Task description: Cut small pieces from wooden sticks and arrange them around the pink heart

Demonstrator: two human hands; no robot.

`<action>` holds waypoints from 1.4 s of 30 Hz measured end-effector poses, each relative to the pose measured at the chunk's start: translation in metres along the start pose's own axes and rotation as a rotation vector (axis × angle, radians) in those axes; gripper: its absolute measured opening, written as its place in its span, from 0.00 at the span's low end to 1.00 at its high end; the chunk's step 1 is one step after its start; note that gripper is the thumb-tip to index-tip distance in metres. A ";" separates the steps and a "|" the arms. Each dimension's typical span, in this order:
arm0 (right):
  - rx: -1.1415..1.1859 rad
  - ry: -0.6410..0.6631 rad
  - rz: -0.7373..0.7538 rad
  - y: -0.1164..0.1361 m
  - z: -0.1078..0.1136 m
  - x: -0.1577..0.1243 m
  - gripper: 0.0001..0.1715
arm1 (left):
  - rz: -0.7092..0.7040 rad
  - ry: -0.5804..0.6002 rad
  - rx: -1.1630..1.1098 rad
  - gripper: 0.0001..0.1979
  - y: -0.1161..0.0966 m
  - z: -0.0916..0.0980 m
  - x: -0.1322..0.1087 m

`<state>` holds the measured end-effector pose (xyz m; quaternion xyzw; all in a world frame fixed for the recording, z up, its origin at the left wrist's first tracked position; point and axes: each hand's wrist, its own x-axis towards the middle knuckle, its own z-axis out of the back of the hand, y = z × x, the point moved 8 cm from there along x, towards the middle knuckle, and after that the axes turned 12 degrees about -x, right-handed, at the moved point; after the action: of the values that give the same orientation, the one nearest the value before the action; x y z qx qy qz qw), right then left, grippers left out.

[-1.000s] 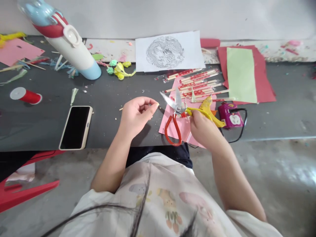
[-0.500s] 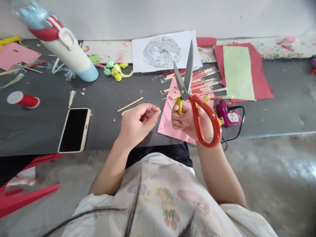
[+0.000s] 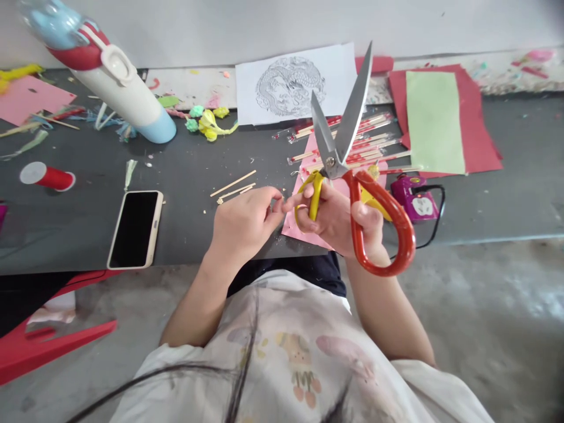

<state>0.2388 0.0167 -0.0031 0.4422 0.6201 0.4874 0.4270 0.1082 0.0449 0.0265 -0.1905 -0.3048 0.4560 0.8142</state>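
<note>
My right hand (image 3: pixel 341 220) grips a pair of scissors (image 3: pixel 341 147) with one red and one yellow handle, raised above the table edge with the blades spread and pointing up. My left hand (image 3: pixel 244 223) is curled just left of it, its fingertips pinched and touching the right hand's fingers; what it pinches is too small to see. Short wooden stick pieces (image 3: pixel 233 187) lie on the dark table just beyond the left hand. A pink sheet (image 3: pixel 295 217) lies under the hands.
A phone (image 3: pixel 136 228) lies face up at the left near the table edge. A white, red and blue bottle (image 3: pixel 110 82) stands behind it, with a red spool (image 3: pixel 46 175). Behind lie a dragon drawing (image 3: pixel 293 85), packed sticks (image 3: pixel 352 144), red and green paper (image 3: pixel 434 120), and a purple device (image 3: pixel 414 202).
My right hand picked the scissors up off the pink sheet and raised them, blades opening wider. My left hand moved right until its fingertips met the right hand.
</note>
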 end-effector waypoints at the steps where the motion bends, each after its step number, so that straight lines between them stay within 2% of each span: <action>1: -0.011 -0.010 0.003 0.002 0.000 0.000 0.29 | -0.011 0.002 0.017 0.04 0.000 -0.001 0.000; 7: 0.001 0.008 0.021 0.003 0.002 -0.001 0.27 | -0.064 -0.036 0.030 0.04 -0.001 -0.002 -0.001; 11: -0.013 -0.024 0.029 0.003 0.010 -0.003 0.25 | 0.055 -0.060 -0.101 0.04 0.008 -0.002 -0.001; 17: -0.005 -0.061 0.013 0.005 0.016 -0.003 0.24 | 0.173 -0.150 -0.467 0.04 0.023 -0.007 0.001; 23: 0.169 0.022 0.066 0.001 0.012 -0.001 0.26 | 0.380 -0.047 -1.003 0.12 0.048 -0.041 0.001; 26: 0.197 0.016 0.089 0.002 0.013 -0.001 0.25 | 0.403 -0.070 -1.030 0.13 0.052 -0.043 0.001; 33: 0.181 0.045 0.065 0.001 0.014 0.000 0.26 | 0.346 -0.150 -0.805 0.09 0.046 -0.031 0.002; 35: 0.175 0.034 0.051 0.000 0.016 0.000 0.26 | 0.368 -0.141 -0.867 0.10 0.047 -0.034 0.003; 38: 0.117 -0.021 0.027 -0.003 0.022 -0.003 0.25 | 0.451 -0.128 -1.099 0.11 0.052 -0.044 0.003; 42: -0.073 -0.027 -0.024 -0.011 0.026 -0.010 0.27 | 0.563 -0.156 -1.331 0.13 0.050 -0.045 0.005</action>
<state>0.2647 0.0114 -0.0171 0.4255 0.6011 0.4987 0.4571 0.1091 0.0737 -0.0349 -0.6836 -0.5144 0.3782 0.3535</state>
